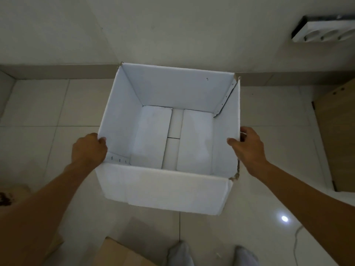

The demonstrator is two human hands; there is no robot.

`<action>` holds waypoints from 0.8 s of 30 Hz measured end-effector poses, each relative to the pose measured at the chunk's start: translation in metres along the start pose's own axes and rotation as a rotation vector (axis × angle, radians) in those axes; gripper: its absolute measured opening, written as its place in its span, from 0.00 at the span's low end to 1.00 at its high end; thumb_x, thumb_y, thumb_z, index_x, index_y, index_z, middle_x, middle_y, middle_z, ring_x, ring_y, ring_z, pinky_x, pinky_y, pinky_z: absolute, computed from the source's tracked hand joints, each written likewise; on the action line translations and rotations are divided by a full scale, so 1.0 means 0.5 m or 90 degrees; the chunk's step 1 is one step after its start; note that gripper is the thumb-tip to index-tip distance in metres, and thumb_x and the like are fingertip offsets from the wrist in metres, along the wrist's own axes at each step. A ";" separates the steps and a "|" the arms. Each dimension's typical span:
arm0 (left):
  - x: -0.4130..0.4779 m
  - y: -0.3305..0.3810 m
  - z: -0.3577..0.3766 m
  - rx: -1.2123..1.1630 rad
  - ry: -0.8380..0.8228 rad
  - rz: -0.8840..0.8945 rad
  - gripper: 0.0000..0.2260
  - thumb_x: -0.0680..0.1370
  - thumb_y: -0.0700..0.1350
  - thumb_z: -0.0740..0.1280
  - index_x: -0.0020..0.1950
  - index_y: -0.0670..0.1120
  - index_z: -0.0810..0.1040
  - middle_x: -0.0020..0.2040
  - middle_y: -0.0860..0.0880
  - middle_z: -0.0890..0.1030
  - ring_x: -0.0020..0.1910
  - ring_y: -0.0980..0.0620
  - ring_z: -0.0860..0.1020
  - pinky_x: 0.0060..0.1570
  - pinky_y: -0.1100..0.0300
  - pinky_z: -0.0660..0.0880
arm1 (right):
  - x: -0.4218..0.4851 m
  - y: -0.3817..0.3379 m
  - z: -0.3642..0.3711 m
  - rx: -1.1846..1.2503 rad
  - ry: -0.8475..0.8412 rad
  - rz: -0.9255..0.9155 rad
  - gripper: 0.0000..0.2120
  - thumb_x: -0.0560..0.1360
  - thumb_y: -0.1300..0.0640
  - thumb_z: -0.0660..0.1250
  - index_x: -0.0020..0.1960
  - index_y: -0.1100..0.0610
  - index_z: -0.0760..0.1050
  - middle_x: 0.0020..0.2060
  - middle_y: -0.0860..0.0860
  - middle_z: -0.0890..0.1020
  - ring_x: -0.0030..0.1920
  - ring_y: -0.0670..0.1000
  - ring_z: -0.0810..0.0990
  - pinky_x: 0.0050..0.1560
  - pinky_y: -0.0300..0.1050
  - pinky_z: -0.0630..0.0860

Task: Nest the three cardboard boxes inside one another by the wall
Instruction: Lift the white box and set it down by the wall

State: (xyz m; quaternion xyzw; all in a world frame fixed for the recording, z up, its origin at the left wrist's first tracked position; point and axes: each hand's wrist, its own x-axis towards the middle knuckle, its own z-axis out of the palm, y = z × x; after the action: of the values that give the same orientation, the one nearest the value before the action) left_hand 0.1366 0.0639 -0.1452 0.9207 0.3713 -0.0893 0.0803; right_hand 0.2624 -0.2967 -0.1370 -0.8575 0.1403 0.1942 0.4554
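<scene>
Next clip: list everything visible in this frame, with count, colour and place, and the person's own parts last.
open box: 1, white, centre, on the floor near the wall, nothing inside
brown cardboard: 1 piece, tan, bottom edge, left of centre
wooden furniture: 1, light brown, right edge
socket strip: 1, white, on the wall, top right
cable: 1, white, floor, lower right
floor: pale tiles
feet: 2, grey, bottom centre
left hand: gripping the box's left rim
right hand: gripping the box's right rim
</scene>
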 end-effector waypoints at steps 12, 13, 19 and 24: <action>-0.026 0.078 0.035 -0.119 0.059 -0.076 0.16 0.80 0.46 0.56 0.50 0.33 0.73 0.46 0.31 0.78 0.43 0.33 0.76 0.39 0.52 0.66 | 0.045 0.011 -0.043 -0.248 -0.075 -0.027 0.18 0.78 0.63 0.56 0.67 0.65 0.62 0.43 0.60 0.78 0.36 0.53 0.74 0.34 0.42 0.72; -0.028 0.076 0.038 -0.131 0.054 -0.073 0.16 0.80 0.46 0.56 0.50 0.33 0.72 0.47 0.30 0.78 0.41 0.34 0.75 0.39 0.52 0.66 | 0.054 0.010 -0.044 -0.266 -0.085 -0.027 0.17 0.78 0.63 0.56 0.66 0.66 0.63 0.40 0.58 0.76 0.35 0.52 0.73 0.33 0.42 0.70; -0.031 0.086 0.049 -0.200 0.059 -0.081 0.15 0.80 0.45 0.55 0.53 0.33 0.72 0.49 0.31 0.78 0.38 0.42 0.71 0.38 0.52 0.67 | 0.099 -0.030 -0.048 -0.312 -0.080 -0.062 0.16 0.78 0.65 0.57 0.64 0.68 0.64 0.54 0.65 0.77 0.48 0.61 0.77 0.45 0.48 0.74; -0.022 0.090 0.048 -0.216 0.073 -0.109 0.15 0.80 0.46 0.56 0.54 0.34 0.73 0.50 0.32 0.78 0.44 0.35 0.76 0.39 0.52 0.67 | 0.106 -0.031 -0.050 -0.298 -0.076 -0.064 0.16 0.78 0.64 0.56 0.64 0.67 0.64 0.52 0.65 0.77 0.45 0.59 0.77 0.44 0.48 0.74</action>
State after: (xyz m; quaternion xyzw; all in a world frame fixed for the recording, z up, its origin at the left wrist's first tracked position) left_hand 0.1577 0.0192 -0.1625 0.8627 0.4617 0.0207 0.2053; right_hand 0.3208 -0.3123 -0.1374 -0.9327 0.0212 0.2486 0.2606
